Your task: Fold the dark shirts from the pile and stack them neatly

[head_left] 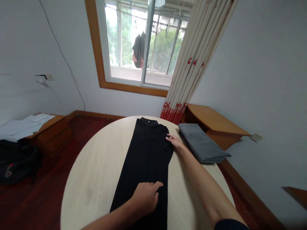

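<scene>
A black polo shirt (146, 159) lies lengthwise on a round, pale wooden table (96, 159), its collar at the far end and a small light label inside the neck. One side looks folded inward, with a sleeve lying over the body. My right hand (174, 141) reaches to the shirt's right edge near that sleeve, fingers apart and touching the cloth. Over the lower part of the shirt is my left hand (146, 195), index finger stretched out and the others curled, nothing visible in it. The shirt's bottom end runs out of view behind my left arm.
Folded grey cloth (201, 142) is stacked on dark cloth at the table's right edge. A wooden desk (213, 119) stands behind it. There is a curtained window (139, 44) ahead, a low cabinet (56, 134) and a black backpack (19, 163) at left.
</scene>
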A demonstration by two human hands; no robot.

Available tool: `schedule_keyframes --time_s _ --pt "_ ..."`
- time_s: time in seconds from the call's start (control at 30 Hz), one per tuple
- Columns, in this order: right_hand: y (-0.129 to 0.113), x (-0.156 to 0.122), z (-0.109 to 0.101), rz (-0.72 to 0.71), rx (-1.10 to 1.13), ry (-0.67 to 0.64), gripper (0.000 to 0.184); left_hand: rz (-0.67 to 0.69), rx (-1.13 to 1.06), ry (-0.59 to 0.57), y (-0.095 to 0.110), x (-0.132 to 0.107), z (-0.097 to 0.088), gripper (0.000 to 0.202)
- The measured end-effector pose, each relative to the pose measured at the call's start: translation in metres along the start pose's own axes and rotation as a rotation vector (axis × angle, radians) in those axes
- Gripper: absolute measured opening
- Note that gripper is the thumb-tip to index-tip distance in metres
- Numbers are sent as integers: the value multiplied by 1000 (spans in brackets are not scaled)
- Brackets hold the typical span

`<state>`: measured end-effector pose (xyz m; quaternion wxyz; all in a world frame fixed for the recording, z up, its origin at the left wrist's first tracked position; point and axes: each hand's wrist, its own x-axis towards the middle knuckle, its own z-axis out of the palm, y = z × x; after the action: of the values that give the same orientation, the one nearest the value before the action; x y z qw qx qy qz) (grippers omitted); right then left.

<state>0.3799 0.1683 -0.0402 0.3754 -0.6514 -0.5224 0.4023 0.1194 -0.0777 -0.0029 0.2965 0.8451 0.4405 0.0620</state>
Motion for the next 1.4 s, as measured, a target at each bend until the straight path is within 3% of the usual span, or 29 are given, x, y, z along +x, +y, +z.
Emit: schedule_keyframes --time_s 0.23,0.43,0.53,0.7,0.83,1.0,1.17,1.27,1.4 --pt "-8 36 5 -91 -151 22 46 35 -40 -15 -7 4 5 49" --pt "-40 44 9 -236 -330 -12 37 20 -121 15 -10 0 5 35" --pt "-59 50 13 -227 -388 -59 30 -54 -119 4 -8 -2 1 29" --pt "-76 57 35 -130 -460 -126 38 -86 -70 -64 -6 -4 -7 28" --pt "-78 57 62 -112 -548 -137 42 -118 -23 -140 -2 -6 -19 39" --pt "-72 49 86 -198 -710 -113 42 -125 5 -201 -1 -7 -28 48" --pt "-50 36 100 -235 -875 -65 60 -148 10 -223 0 -6 -28 48" --pt "-35 34 108 -240 -962 -26 71 -160 1 -146 -3 -5 -25 43" --pt "-25 42 110 -276 -955 -8 86 -141 -23 112 -22 2 -22 35"
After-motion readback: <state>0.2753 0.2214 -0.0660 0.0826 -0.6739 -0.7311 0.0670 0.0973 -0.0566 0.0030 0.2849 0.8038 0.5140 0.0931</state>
